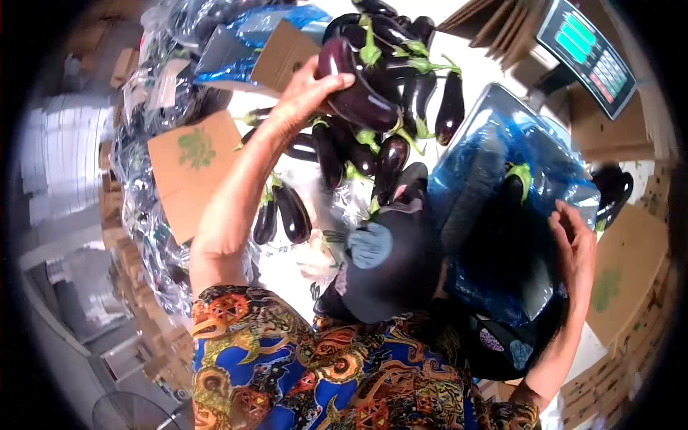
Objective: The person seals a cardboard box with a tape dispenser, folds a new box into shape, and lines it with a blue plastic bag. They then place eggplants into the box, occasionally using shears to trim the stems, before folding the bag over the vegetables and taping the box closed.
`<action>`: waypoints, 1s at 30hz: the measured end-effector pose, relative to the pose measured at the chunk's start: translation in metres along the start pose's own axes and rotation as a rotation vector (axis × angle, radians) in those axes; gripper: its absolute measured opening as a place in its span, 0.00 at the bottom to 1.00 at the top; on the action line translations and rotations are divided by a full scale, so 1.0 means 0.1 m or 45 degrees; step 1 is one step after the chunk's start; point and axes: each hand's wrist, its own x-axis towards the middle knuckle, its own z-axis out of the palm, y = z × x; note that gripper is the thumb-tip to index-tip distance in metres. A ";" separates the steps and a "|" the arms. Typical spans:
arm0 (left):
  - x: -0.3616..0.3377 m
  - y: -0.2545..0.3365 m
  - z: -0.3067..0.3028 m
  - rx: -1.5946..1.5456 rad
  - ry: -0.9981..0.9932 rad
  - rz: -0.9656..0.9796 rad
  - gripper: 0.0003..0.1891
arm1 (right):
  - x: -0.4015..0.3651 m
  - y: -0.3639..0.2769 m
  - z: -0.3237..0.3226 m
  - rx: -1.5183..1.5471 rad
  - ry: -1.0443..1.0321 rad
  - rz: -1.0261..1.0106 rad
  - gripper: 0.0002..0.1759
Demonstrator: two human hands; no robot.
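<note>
My left hand (304, 94) grips a large, glossy purple eggplant (358, 97), with thumb and fingers on its rounded end, above a heap of eggplants (387, 32). Its green stem points down toward the right. At the right edge of a blue plastic bag (473, 154), my right hand (573, 240) is held with fingers slightly bent and apart, nothing visible in it. The bag lies open on a scale's metal tray (494, 93). Inside, an eggplant with a green cap (517, 183) shows; the rest of the bag is in deep shadow.
The scale's lit display (588, 57) stands at upper right beside folded cardboard (494, 21). Clear plastic bags of eggplants (168, 93) line the left, near a cardboard box (197, 172). Two loose eggplants (290, 211) lie near my left forearm. Dark cloth (394, 265) blocks the front middle.
</note>
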 end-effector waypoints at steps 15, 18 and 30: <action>-0.33 -2.88 0.18 0.314 0.345 -0.548 0.45 | 0.29 -0.18 0.42 -0.146 -0.259 -0.055 0.19; -0.39 -2.95 0.25 0.062 0.367 -0.599 0.41 | 0.26 -0.24 0.42 -0.170 -0.264 -0.087 0.19; -1.96 -0.82 -0.34 -1.233 -0.218 -0.513 0.44 | 0.03 -0.19 0.20 -0.143 -0.043 -0.168 0.17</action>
